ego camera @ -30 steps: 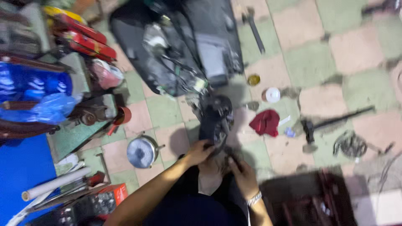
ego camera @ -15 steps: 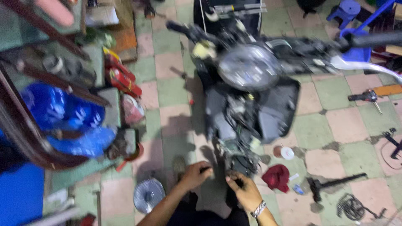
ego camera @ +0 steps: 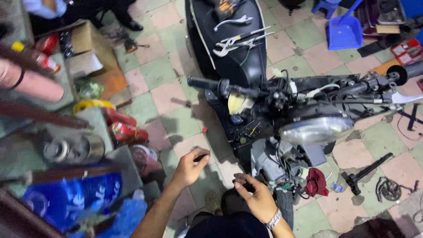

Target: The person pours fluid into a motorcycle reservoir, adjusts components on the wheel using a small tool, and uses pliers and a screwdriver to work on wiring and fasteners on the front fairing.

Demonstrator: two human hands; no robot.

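Observation:
My left hand [ego camera: 188, 169] is raised over the tiled floor, left of the stripped scooter [ego camera: 282, 114]. Its thumb and forefinger pinch a small dark piece [ego camera: 201, 157]. My right hand [ego camera: 254, 197], with a metal watch on the wrist, hovers palm down near the scooter's front wheel [ego camera: 285, 207]; its fingers are loosely bent and nothing shows in it. The round headlight [ego camera: 315, 130] and loose wiring hang just right of my hands. The left handlebar grip [ego camera: 203, 82] points toward the left.
Several hand tools [ego camera: 235, 37] lie on the scooter's black seat. A red rag [ego camera: 315, 182], a black bar tool [ego camera: 368, 169] and a chain [ego camera: 388, 189] lie on the right floor. Red cans [ego camera: 125, 130], a blue bag [ego camera: 72, 198], a cardboard box [ego camera: 88, 44], a blue dustpan [ego camera: 346, 31] and another person's arm [ego camera: 33, 83] are around.
The view has tilted up along the scooter. Both hands have come off the parts under the headlight; the left moved out to the left, now pinching a small piece.

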